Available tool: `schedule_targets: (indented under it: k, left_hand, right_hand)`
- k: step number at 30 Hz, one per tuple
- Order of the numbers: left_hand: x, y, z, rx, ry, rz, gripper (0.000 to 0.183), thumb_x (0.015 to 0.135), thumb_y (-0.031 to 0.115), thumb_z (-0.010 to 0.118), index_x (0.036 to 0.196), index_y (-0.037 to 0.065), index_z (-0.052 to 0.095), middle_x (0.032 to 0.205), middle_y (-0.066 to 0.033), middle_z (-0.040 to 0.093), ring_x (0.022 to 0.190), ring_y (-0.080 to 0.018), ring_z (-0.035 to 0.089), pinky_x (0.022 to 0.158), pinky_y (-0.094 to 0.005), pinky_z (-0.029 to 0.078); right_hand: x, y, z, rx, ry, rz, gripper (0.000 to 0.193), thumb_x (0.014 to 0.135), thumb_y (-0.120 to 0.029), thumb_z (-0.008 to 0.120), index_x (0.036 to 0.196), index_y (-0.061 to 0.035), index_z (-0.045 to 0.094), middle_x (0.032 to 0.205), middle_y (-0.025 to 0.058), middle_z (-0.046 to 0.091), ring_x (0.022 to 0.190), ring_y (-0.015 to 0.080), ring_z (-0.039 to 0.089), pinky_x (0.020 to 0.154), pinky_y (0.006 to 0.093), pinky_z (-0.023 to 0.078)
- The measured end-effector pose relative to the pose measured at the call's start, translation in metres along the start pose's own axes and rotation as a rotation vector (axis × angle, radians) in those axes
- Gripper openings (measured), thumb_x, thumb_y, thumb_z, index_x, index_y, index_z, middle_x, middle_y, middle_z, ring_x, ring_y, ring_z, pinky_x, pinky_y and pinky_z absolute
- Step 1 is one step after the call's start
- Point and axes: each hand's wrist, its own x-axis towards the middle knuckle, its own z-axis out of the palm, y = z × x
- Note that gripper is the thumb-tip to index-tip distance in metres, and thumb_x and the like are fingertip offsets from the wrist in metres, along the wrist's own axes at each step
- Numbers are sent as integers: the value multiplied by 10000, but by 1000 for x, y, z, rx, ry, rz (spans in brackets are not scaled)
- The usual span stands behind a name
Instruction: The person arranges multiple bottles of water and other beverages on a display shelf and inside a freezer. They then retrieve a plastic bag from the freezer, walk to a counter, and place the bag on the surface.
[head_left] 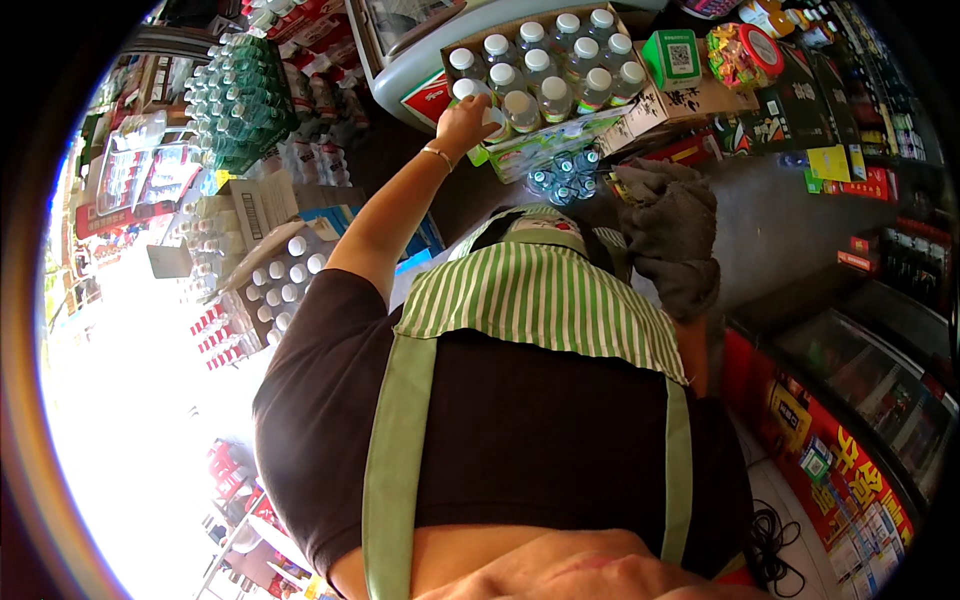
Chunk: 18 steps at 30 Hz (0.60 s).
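My left hand (465, 125) reaches forward to the near left corner of an open carton of white-capped bottles (537, 66). Its fingers are closed round a clear bottle (494, 118) there, standing with the others. A dark grey cloth (672, 235) hangs bunched in my right hand, at the right of my green-striped apron (540, 285). The cloth covers that hand's fingers; only the forearm (692, 345) shows below it.
Beside the carton stand a green code-bearing box (672, 60) and a candy jar (745, 57). Shrink-wrapped bottles (565, 177) are low ahead. Stacked bottle packs (240, 100) and an open bottle carton (285, 280) are at left, a red-sided glass-topped freezer (850, 400) at right.
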Motion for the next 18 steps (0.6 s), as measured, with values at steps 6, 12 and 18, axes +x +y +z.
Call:
schedule_targets:
  k: [6, 12, 18]
  left_hand:
    - [10, 54, -41, 366, -70, 44, 585, 763, 389, 745, 1247, 160, 508, 1131, -149, 610, 1038, -327, 629, 795, -470, 533]
    - [43, 48, -7, 119, -105, 122, 488, 755, 424, 723, 1120, 134, 579, 1085, -135, 634, 989, -348, 635, 806, -479, 515]
    - [23, 81, -77, -83, -10, 173, 488, 674, 440, 758, 1005, 111, 614, 954, -146, 684, 908, -322, 667, 751, -415, 533]
  right_hand:
    - [-4, -3, 1, 22, 31, 16, 478, 676, -229, 802, 1046, -18, 585, 962, 165, 623, 968, 336, 613, 796, 424, 501]
    - [-1, -14, -4, 43, 57, -20, 489, 670, -242, 807, 1046, -19, 587, 960, 167, 624, 972, 342, 614, 803, 427, 500]
    - [59, -50, -8, 104, 251, -234, 500, 664, -254, 812, 1045, -20, 589, 958, 170, 626, 976, 348, 615, 810, 431, 499]
